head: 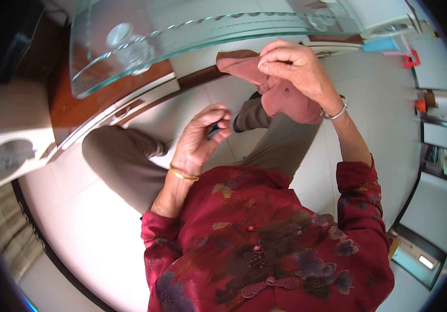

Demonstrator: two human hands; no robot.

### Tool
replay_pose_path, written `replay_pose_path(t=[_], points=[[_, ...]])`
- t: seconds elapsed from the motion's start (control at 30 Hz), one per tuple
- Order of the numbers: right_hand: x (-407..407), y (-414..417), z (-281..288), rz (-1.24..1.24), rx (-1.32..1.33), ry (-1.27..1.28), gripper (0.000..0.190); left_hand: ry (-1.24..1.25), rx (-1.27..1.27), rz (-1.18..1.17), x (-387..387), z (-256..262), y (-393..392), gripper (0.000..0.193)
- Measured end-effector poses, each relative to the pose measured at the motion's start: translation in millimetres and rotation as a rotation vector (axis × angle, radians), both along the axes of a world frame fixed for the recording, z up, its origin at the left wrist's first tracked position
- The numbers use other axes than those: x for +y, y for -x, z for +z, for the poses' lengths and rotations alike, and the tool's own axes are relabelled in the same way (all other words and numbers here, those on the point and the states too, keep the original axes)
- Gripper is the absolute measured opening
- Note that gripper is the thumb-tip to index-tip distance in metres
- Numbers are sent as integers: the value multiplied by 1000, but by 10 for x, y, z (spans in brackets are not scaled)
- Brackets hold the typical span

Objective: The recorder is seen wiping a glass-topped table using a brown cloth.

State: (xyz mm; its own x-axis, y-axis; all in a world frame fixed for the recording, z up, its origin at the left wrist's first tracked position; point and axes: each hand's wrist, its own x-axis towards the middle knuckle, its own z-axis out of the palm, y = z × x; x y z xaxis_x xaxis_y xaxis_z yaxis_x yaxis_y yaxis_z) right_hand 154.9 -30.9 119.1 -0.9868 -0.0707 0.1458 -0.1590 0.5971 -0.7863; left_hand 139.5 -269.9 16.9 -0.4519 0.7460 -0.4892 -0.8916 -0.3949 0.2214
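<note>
My right hand [297, 70], with a silver bangle at the wrist, pinches a soft brownish-red fabric piece [293, 103] between thumb and fingers. The fabric hangs in folds over my right thigh; it has a stitched edge and a small dark spot or hole. Apart from it, to the left, my left hand [204, 134] is raised with curled fingers, a gold bracelet on its wrist. Something small and dark shows between its thumb and fingers; whether it is held cannot be made out.
A glass-topped table [192, 43] stands close in front of my knees, with a clear glass vessel [133, 52] at its left. Below it is a reddish-brown wooden surface [79, 101] with white drawer fronts. Farther right are a light-blue object [379, 45] and a red one [413, 59].
</note>
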Motion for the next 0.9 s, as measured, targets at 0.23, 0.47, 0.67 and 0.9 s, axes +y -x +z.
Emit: replay_pose_path(t=[0.23, 0.47, 0.67, 0.9], points=[[-683, 232, -400, 133, -160, 285, 14, -2, -16, 132, -102, -22, 168, 13], [-877, 284, -454, 200, -268, 83, 14, -61, 23, 159, -193, -219, 205, 13], [-855, 238, -445, 219, -202, 27, 13, -139, -31, 178, -162, -284, 207, 19], [-808, 191, -516, 156, -126, -116, 11, -21, 51, 150, -64, -119, 169, 21]])
